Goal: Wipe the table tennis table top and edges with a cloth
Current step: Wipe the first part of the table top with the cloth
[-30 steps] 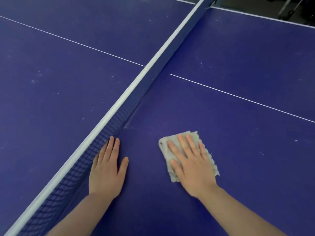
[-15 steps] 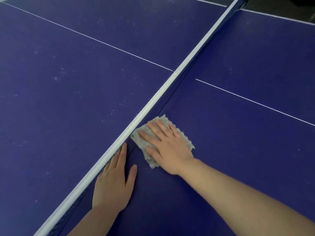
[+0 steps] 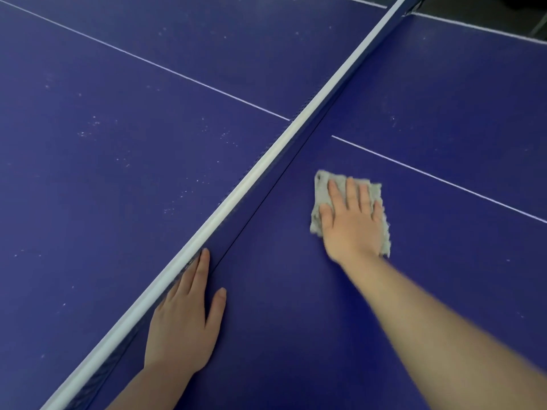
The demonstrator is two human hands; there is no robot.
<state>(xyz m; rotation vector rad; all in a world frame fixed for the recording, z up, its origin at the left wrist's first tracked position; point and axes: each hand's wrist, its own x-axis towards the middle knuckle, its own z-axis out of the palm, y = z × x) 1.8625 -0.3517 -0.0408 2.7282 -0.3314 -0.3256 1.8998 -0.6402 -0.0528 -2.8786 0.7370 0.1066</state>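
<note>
Here the right hand point(image 3: 352, 223) presses flat-fingered on the cloth point(image 3: 321, 190); the left hand point(image 3: 183, 318) lies spread on the table point(image 3: 281, 321).

Dark floor point(image 3: 479, 7) past the far edge, top right.

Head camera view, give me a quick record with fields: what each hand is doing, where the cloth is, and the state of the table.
surface: blue table tennis table, white lines
net: net runs diagonally, white top band
left hand: left hand flat on the table beside the net, holding nothing
right hand: right hand pressed flat on the cloth, fingers straight
cloth: grey cloth on the table right of the net, near the white centre line
dust: pale specks visible left of the net
</note>
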